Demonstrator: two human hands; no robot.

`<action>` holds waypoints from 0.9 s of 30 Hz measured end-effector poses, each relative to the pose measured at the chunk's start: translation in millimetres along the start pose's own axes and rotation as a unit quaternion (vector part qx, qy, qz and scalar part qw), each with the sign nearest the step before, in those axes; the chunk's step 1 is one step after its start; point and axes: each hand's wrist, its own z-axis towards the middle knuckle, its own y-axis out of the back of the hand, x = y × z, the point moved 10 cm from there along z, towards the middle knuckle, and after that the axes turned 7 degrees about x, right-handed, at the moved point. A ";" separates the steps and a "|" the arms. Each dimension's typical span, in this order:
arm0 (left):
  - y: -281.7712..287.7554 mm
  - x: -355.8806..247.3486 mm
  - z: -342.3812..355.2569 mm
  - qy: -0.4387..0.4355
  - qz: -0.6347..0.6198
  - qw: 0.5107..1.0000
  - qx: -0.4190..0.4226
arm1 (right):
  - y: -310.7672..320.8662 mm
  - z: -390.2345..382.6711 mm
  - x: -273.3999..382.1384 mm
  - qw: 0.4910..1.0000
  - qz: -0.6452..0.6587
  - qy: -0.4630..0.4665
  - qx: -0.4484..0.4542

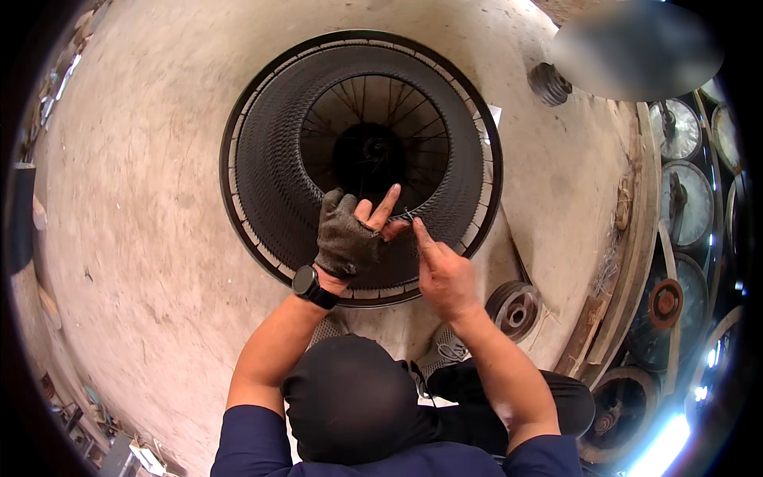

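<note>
A black conical piece with a textured, mesh-like surface [266, 151] lies inside a large spoked ring [358, 35], around a central opening with a dark hub [368, 149]. My left hand [354, 234], in a fingerless glove with a watch at the wrist, grips the inner edge near the bottom, its index finger extended. Beside it my right hand [445, 274], bare, has its index finger on that edge at a small metal piece [408, 215], other fingers curled; what they hold is hidden.
Pulley-like wheels [513, 310] [548, 83] lie on the concrete floor [135, 199]. Long wooden boards [620, 334] and stacked metal discs [683, 203] line the right side. Assorted objects [139, 453] sit along the left edge. My head covering and shoes show below the ring.
</note>
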 end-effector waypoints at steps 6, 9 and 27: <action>-0.5 -3.6 4.5 0.002 -0.011 1.000 0.028 | -13.6 -6.4 -1.9 1.000 0.003 -0.021 0.005; -0.6 -8.4 3.8 -0.022 -0.019 0.999 0.034 | -7.1 -1.7 -1.6 1.000 0.000 -0.018 0.009; 2.0 -6.7 2.4 -0.053 -0.049 0.997 -0.005 | -0.7 -145.3 -216.6 0.743 0.361 -0.462 -0.322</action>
